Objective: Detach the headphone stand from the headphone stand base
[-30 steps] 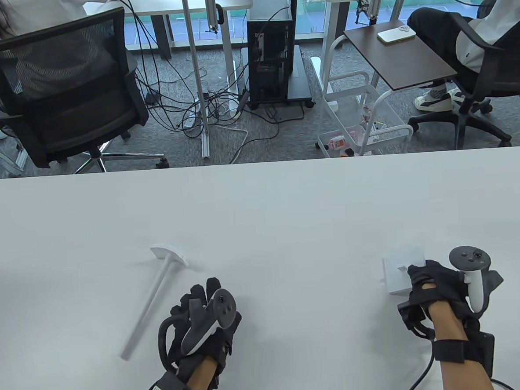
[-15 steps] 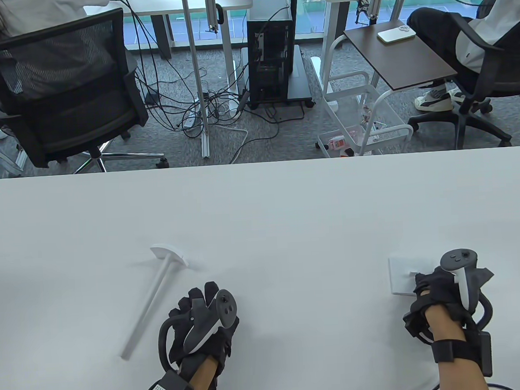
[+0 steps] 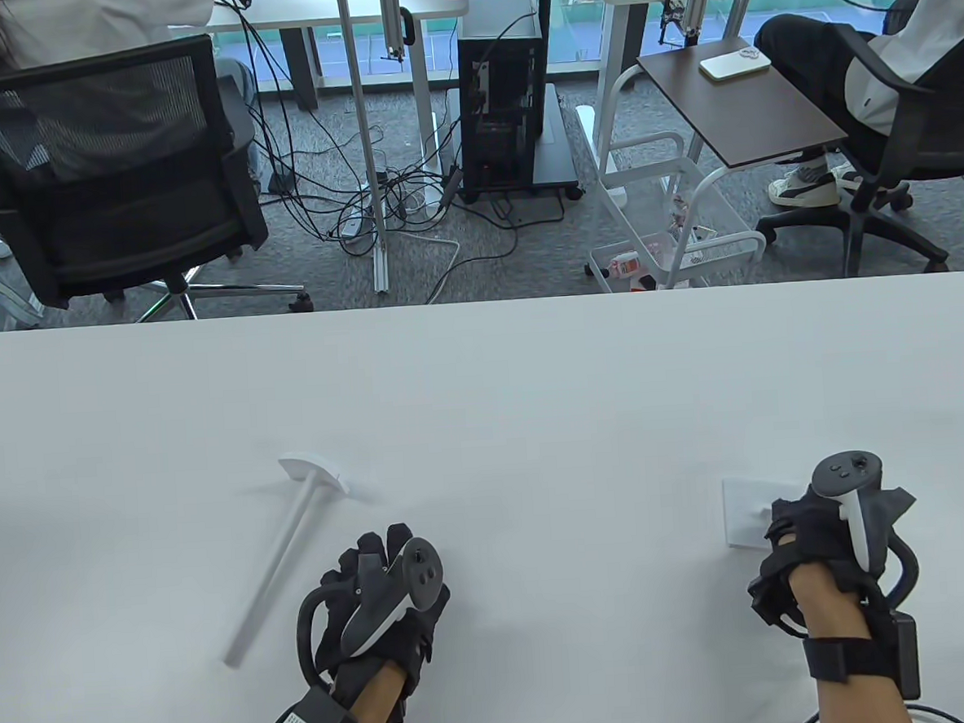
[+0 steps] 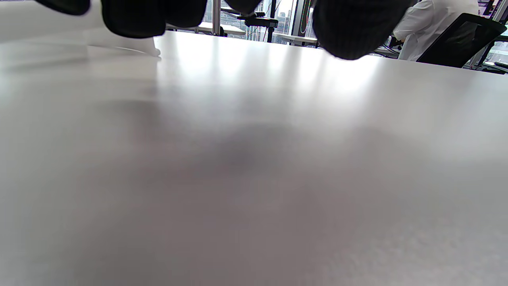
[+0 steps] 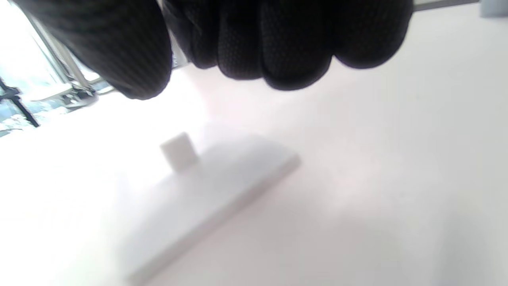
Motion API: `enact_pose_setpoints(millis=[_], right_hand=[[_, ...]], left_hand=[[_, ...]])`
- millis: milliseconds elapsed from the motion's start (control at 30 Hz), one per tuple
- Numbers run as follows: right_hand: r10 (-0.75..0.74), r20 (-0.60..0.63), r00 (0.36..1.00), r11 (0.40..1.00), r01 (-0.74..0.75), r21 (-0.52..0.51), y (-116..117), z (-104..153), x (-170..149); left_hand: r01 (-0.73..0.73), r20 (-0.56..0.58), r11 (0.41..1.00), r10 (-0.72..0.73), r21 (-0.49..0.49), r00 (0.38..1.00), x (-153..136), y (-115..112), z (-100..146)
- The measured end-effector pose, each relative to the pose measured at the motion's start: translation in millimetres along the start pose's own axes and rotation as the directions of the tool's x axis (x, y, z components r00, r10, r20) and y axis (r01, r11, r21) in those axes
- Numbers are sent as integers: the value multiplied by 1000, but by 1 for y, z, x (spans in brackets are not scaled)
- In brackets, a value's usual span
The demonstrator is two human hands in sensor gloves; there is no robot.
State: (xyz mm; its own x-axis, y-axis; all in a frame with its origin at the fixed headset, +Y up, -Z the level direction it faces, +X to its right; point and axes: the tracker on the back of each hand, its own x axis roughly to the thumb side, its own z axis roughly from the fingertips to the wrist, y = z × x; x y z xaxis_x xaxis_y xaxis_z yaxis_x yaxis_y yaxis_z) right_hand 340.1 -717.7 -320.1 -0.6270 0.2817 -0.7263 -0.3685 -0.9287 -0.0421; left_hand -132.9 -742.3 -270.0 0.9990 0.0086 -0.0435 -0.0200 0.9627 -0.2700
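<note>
The white headphone stand [image 3: 285,553], a long post with a curved top piece, lies flat on the table at left, apart from its base. My left hand [image 3: 373,549] hovers just right of the post, fingers spread and empty; the left wrist view shows its fingertips [image 4: 349,31] over bare table, with a white part of the stand [image 4: 119,41] beyond them. The white square stand base [image 3: 746,517] lies flat at right. My right hand [image 3: 786,520] is at its right edge. In the right wrist view the fingers [image 5: 278,39] hang above the base [image 5: 214,186] and its small peg [image 5: 179,151], not touching.
The white table [image 3: 483,378] stretches wide beyond both parts. Its far edge [image 3: 478,303] borders a floor with office chairs, cables and a computer cart.
One second ago my right hand held the base tilted off the table. It has set it down flat and let go. My left hand has drifted slightly right.
</note>
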Motion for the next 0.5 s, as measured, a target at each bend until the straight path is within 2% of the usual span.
enact_pose_setpoints(millis=[100, 167, 233, 500], right_hand=[[19, 117, 993, 998, -11, -67, -13, 26, 19], [39, 231, 972, 994, -13, -109, -20, 53, 35], [31, 322, 946, 994, 4, -107, -22, 71, 47], [49, 594, 803, 991, 34, -128, -9, 132, 78]], left_hand=[[-13, 14, 1000, 13, 10, 1000, 1, 1, 2], [-21, 21, 1000, 21, 12, 1000, 1, 2, 3], [-32, 25, 999, 31, 17, 999, 1, 3, 4], [-51, 44, 998, 50, 29, 998, 4, 4, 4]])
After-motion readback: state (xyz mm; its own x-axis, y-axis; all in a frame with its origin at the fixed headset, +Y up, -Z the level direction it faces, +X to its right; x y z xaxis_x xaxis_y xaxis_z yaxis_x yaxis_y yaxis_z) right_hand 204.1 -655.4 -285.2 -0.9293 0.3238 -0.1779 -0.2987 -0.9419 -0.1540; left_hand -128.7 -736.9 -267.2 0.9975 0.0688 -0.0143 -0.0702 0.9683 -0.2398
